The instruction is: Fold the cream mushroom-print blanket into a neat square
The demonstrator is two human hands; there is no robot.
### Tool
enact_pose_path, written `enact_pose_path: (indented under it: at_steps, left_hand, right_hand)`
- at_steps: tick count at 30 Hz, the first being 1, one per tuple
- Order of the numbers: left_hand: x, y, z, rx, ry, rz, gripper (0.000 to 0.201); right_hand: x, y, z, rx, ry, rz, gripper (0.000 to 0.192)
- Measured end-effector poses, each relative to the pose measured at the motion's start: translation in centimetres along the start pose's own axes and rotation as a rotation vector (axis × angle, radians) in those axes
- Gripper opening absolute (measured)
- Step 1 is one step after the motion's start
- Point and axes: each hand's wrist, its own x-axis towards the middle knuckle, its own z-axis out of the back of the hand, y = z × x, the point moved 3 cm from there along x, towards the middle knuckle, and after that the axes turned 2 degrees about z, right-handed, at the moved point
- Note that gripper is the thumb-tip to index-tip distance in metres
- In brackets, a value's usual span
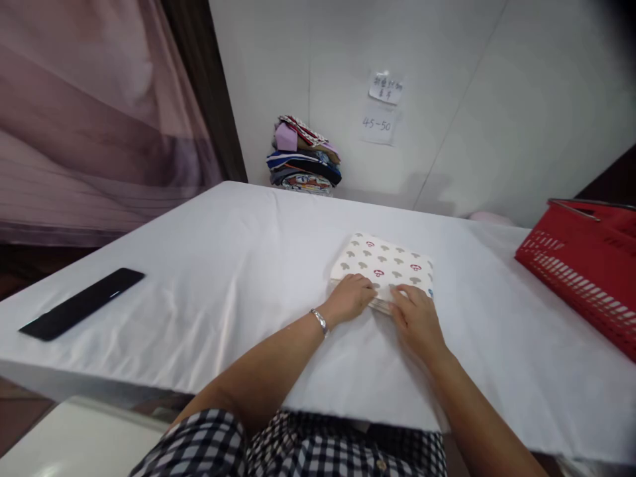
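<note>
A folded cream cloth [387, 260] with grey and red mushroom prints lies on the white-covered table [209, 265] in front of me. Its near edge shows several layers. My left hand [352, 296], a silver bracelet at the wrist, is closed on the near left part of that edge. A short way to the right, my right hand [416, 318] has its fingers bent over the same edge, thumb toward the layers. Both hands' fingertips partly hide the edge between them.
A black flat slab like a phone [82, 303] lies at the left. Stacked folded fabrics [304, 159] stand at the back by the wall, below two paper notes [380, 124]. A red plastic basket [586, 258] sits at the right. Pink curtains [89, 119] hang on the left.
</note>
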Motion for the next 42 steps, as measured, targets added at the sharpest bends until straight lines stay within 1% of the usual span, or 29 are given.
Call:
enact_pose_path:
  at_steps: [4,6,7,9,11,12,13,15,17,19,22,24,26,30,32,33,35,36,37,38,39,40,41,42]
  left_hand:
    - [-0.1,0.3,0.5,-0.043,-0.014,-0.005,0.025]
    - [-0.1,1.1,1.1,-0.061,-0.041,0.048,0.029]
    - [-0.2,1.8,1.5,-0.053,-0.066,0.104,0.030]
    - [-0.4,3.6,2.4,-0.009,-0.146,0.267,0.030]
    - [-1.0,5.5,3.2,0.014,-0.251,0.454,0.025]
    - [-1.4,6.4,3.4,-0.009,-0.297,0.544,0.020]
    - [-1.7,7.2,3.4,-0.061,-0.326,0.631,0.018]
    - [-2.3,8.4,3.2,-0.218,-0.342,0.773,0.024]
    - [-2.5,8.8,2.7,-0.368,-0.329,0.835,0.033]
    - [-2.3,8.6,2.5,-0.454,-0.312,0.827,0.039]
    - [-1.8,7.8,2.4,-0.493,-0.253,0.797,0.043]
    - [-1.7,7.0,2.1,-0.502,-0.199,0.802,0.038]
    - [-1.8,5.8,1.6,-0.524,-0.139,0.813,0.035]
    - [-2.9,2.9,0.9,-0.561,-0.004,0.771,0.037]
    - [-3.3,1.9,1.4,-0.500,0.012,0.761,0.035]
    - [-3.3,1.6,1.8,-0.434,-0.015,0.767,0.034]
    - [-2.7,1.1,3.0,-0.272,-0.126,0.737,0.031]
    - [-2.0,0.7,3.4,-0.202,-0.186,0.680,0.030]
    - [-1.1,0.3,3.7,-0.148,-0.230,0.596,0.030]
    - [-0.2,-0.2,3.8,-0.110,-0.248,0.498,0.031]
    - [0.8,-0.6,3.6,-0.080,-0.240,0.407,0.033]
    - [1.7,-0.9,3.1,-0.050,-0.209,0.345,0.036]
    - [2.5,-0.9,2.5,-0.018,-0.163,0.317,0.041]
    - [3.1,-0.8,1.8,0.010,-0.109,0.326,0.045]
  right_hand:
    - [0.0,0.2,-1.8,-0.068,0.100,0.128,0.045]
    - [-0.4,0.1,-2.6,-0.094,0.132,0.155,0.048]
    - [-0.6,0.0,-2.8,-0.103,0.135,0.153,0.049]
    - [-0.8,-0.1,-2.9,-0.110,0.133,0.141,0.050]
    - [-0.9,-0.1,-2.8,-0.107,0.135,0.128,0.051]
    - [-0.9,-0.1,-2.7,-0.102,0.139,0.122,0.051]
    - [-0.8,-0.1,-2.6,-0.098,0.143,0.118,0.051]
    - [-0.7,0.1,-2.5,-0.090,0.149,0.111,0.052]
    - [-0.6,0.3,-2.4,-0.086,0.153,0.106,0.051]
    - [-0.7,0.3,-2.2,-0.102,0.144,0.082,0.050]
    - [-1.1,-0.4,-1.9,-0.165,0.115,0.008,0.047]
    - [-1.6,-1.8,-1.6,-0.193,0.121,-0.017,0.045]
    - [-2.4,-3.7,-1.1,-0.204,0.139,-0.025,0.044]
    - [-4.1,-7.4,0.5,-0.206,0.189,-0.067,0.044]
    - [-4.6,-8.0,1.2,-0.170,0.235,-0.092,0.046]
    - [-4.5,-7.9,1.5,-0.140,0.256,-0.104,0.047]
    - [-3.8,-7.1,2.1,-0.069,0.271,-0.117,0.048]
    - [-3.0,-6.6,2.3,-0.037,0.262,-0.117,0.047]
    - [-2.0,-6.0,2.6,-0.011,0.243,-0.117,0.046]
    - [-0.8,-5.4,2.7,0.005,0.220,-0.119,0.046]
    - [0.5,-5.0,2.7,0.011,0.201,-0.123,0.047]
    - [1.8,-4.8,2.6,0.008,0.189,-0.131,0.048]
    - [3.0,-4.9,2.3,-0.005,0.187,-0.145,0.049]
    - [4.0,-5.1,1.9,-0.027,0.194,-0.165,0.050]
